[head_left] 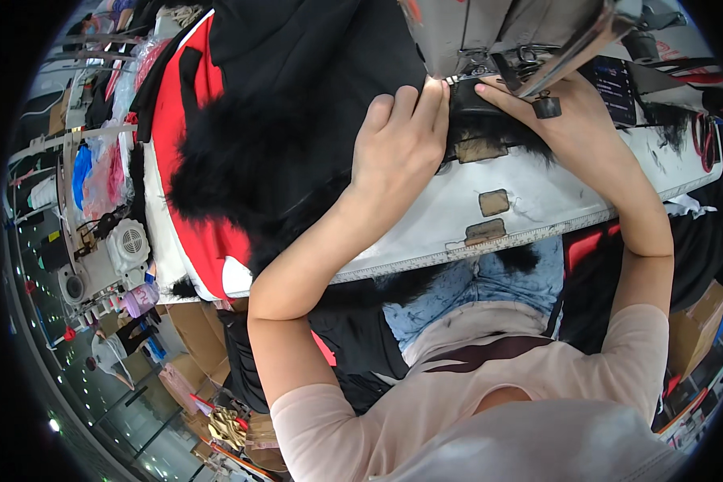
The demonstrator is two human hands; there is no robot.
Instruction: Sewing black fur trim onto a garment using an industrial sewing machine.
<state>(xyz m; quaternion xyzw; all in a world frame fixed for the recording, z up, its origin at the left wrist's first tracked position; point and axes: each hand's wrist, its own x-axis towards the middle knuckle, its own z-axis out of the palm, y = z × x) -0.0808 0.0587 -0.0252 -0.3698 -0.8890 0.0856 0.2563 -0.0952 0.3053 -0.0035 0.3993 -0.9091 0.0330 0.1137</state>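
My left hand [402,145] has its fingers bent and pressed together on black fabric [313,56], with the tips just left of a sewing machine's presser foot [454,79]. My right hand [566,124] is right of the foot, its thumb stretched onto the black material; its other fingers are mostly hidden by the metal machine head [506,32]. Black fluffy trim [209,161] lies along the fabric, over a red and white piece [186,257]. The worn white table edge [538,201] carries a measuring strip.
A dark screen [606,88] and red-handled scissors [704,145] lie at the right. Bagged items [104,177], white motor housings [127,245] and cardboard boxes [193,337] crowd the left. Another person [112,353] is farther off at lower left. A box [695,329] stands at lower right.
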